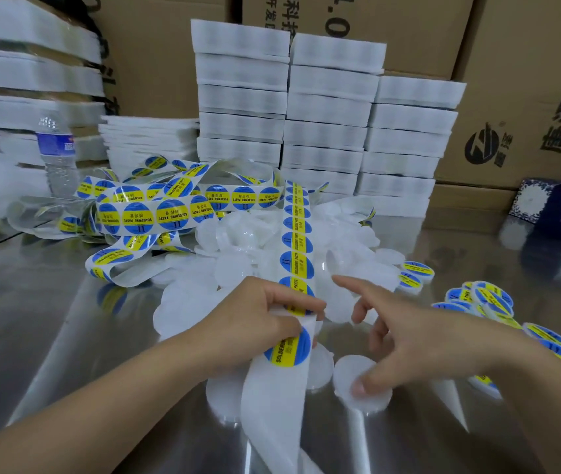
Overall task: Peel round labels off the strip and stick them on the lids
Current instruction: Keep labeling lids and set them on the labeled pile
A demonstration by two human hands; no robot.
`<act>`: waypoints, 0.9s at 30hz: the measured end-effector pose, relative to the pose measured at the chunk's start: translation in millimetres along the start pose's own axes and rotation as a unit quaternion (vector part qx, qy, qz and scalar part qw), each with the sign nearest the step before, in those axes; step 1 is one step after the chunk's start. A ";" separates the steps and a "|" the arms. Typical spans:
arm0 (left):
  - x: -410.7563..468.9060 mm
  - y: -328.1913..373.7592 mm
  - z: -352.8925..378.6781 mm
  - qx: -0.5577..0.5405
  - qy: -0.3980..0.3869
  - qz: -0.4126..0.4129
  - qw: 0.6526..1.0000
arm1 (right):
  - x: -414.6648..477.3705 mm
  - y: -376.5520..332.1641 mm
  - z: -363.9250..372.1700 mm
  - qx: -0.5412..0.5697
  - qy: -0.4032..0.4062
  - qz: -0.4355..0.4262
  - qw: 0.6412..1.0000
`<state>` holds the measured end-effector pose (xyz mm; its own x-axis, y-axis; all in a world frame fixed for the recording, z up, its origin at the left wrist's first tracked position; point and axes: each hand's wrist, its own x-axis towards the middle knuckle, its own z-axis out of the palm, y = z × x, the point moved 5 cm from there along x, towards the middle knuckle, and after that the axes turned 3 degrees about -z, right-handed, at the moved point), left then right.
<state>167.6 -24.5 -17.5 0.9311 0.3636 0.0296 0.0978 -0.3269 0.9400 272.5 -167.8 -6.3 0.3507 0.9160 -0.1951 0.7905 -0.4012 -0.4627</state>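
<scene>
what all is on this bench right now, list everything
label strip: one tangle, blue-yellow labels, centre-left to front
bare lids: many, white, heap centre
labelled lids: many, blue-yellow tops, right
foam packs: several stacks, white, behind
cardboard boxes: several, brown, back
water bottle: one, clear, left
patterned box: one, blue-white, far right
table: one, steel, underneath
left grip: holds the strip
right grip: thumb on a bare lid

Shiny steel tabletop (50,302), mirror-like, reflecting overhead light in pale streaks. Wall of brown cardboard cartons (528,80) behind, black printed characters and round logo. Stacks of white foam trays (326,131) in front of cartons, centre; more wrapped stacks (33,80) far left. Clear water bottle (56,155), blue label, upright at left. Dark blue patterned box (559,210) at right edge.
</scene>
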 end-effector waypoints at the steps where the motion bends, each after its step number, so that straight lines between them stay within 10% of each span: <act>1: -1.4 1.9 0.7 0.014 -0.009 0.009 1.000 | -1.2 -1.8 2.8 -0.015 -0.012 -0.004 1.000; 18: -8.4 -1.5 14.9 0.049 -0.163 -0.057 0.984 | 4.7 2.3 9.6 -0.045 0.033 -0.010 0.998; 27: 0.5 -3.7 4.4 -0.006 -0.041 -0.050 0.998 | 6.8 -1.4 -11.9 -0.039 0.160 -0.035 0.986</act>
<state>169.3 -27.0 -22.6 0.9423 0.3217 -0.0928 0.1891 -0.2825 0.9404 279.8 -161.1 3.4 0.4255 0.8965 0.1233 0.8495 -0.3487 -0.3959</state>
